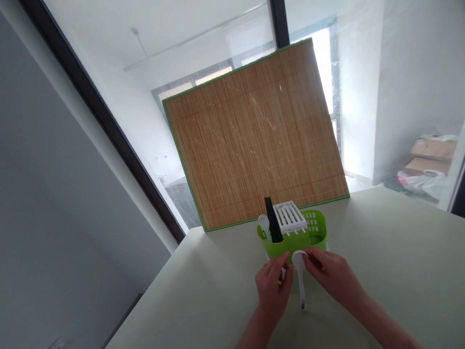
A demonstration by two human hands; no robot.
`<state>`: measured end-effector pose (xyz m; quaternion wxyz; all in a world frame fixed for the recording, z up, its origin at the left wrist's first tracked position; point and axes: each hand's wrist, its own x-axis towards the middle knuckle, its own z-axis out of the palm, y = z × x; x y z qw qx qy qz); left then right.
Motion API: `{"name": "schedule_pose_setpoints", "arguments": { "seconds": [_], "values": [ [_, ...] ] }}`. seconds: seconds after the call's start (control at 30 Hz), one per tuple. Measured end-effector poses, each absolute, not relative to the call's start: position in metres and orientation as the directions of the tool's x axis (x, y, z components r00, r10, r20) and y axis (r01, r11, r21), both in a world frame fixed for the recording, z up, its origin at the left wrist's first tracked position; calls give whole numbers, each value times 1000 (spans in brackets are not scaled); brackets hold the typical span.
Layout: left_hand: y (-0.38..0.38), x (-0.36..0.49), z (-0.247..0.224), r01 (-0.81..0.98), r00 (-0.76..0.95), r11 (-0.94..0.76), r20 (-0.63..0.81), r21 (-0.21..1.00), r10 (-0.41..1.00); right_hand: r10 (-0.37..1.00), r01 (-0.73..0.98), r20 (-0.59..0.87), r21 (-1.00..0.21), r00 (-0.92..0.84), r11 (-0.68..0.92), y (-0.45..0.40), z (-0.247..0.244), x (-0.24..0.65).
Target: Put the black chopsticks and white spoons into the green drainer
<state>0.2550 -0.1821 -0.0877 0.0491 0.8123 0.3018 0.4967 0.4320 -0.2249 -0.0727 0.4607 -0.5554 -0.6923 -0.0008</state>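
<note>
A white spoon (300,276) hangs handle down in front of a green utensil basket (279,248). My right hand (329,271) pinches the edge of its round bowl between thumb and fingers. To the left of the spoon is my left hand (274,283), its fingers bent and slightly apart, close to the basket's front; no object shows in it. In the basket's left part stand a lighter spoon (264,224) and a bundle of black chopsticks (273,223). A white slotted rack (289,216) with small hooks sits over the middle.
The basket stands on a pale table (218,291). Behind it a bamboo mat (254,140) with green edging leans against a glass partition (119,72). Beyond the glass at right are cardboard boxes (434,148) and a plastic bag (425,179).
</note>
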Motion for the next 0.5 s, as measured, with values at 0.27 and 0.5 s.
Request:
{"name": "schedule_pose_setpoints", "arguments": {
  "seconds": [0.27,0.5],
  "values": [
    [-197,251,-57,588,405,-808,849,40,338,599,807,786,-252,-150,533,-231,-77,421],
    [-212,241,-25,659,557,-733,764,-170,324,552,773,814,-230,-180,592,-237,-75,420]
  ]
}}
